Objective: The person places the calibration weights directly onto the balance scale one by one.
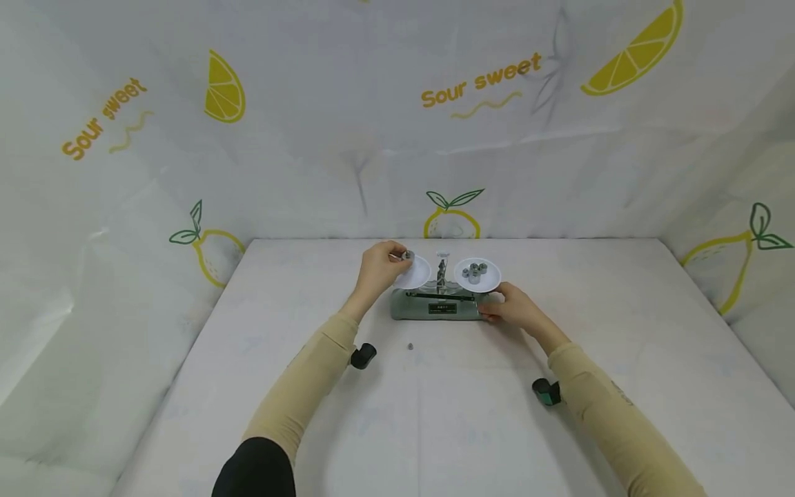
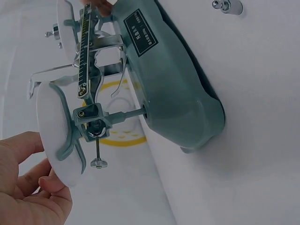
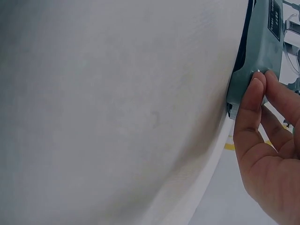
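A green balance scale (image 1: 442, 307) stands on the table with two white pans. My left hand (image 1: 380, 266) pinches a metal weight (image 1: 407, 255) over the left pan (image 1: 415, 276). In the left wrist view that pan (image 2: 52, 126) hides the weight, with the left hand's fingers (image 2: 28, 145) behind its rim. Several metal weights (image 1: 475, 275) stand on the right pan (image 1: 494, 279). My right hand (image 1: 517, 309) holds the right end of the base, below that pan. In the right wrist view, thumb and forefinger meet at the corner of the scale base (image 3: 255, 61).
A small loose weight (image 1: 410, 346) is on the white table (image 1: 472, 414) in front of the scale; the left wrist view shows metal weights (image 2: 228, 6) there. Behind the table's far edge rises a white sheet (image 1: 335, 159) printed with lemons.
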`<action>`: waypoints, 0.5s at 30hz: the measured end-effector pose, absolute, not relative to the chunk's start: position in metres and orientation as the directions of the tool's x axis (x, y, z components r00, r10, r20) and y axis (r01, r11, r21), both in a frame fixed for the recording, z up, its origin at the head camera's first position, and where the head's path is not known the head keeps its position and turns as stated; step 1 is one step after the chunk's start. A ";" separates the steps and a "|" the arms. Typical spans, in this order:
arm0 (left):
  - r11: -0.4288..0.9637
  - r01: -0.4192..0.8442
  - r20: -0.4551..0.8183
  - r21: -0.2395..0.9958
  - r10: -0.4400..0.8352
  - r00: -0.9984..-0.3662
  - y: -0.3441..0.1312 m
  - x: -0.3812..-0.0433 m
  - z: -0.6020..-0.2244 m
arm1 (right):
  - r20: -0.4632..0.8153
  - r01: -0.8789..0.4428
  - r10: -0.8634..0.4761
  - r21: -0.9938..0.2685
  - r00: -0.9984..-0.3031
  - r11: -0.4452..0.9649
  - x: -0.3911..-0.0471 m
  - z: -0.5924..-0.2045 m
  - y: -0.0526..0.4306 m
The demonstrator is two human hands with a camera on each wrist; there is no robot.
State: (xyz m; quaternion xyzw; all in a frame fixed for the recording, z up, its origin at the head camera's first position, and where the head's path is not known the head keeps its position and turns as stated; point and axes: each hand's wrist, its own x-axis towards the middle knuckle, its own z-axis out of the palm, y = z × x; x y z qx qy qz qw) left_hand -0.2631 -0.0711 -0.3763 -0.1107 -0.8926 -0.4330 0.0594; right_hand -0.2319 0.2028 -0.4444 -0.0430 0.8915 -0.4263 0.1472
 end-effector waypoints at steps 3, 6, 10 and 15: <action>0.615 0.249 0.202 0.748 0.147 -0.968 -0.071 -0.264 -0.377 | -0.233 0.055 -0.203 -0.773 -0.951 0.631 -0.232 -0.442 0.202; 0.629 0.244 0.192 0.739 0.151 -0.970 -0.071 -0.264 -0.377 | -0.240 0.060 -0.203 -0.773 -0.949 0.632 -0.232 -0.441 0.202; 0.645 0.228 0.163 0.729 0.160 -0.974 -0.072 -0.264 -0.376 | -0.234 0.055 -0.213 -0.786 -0.949 0.616 -0.233 -0.445 0.204; 0.649 0.228 0.160 0.726 0.164 -0.973 -0.076 -0.260 -0.373 | -0.180 -0.003 -0.256 -0.813 -0.950 0.583 -0.237 -0.454 0.210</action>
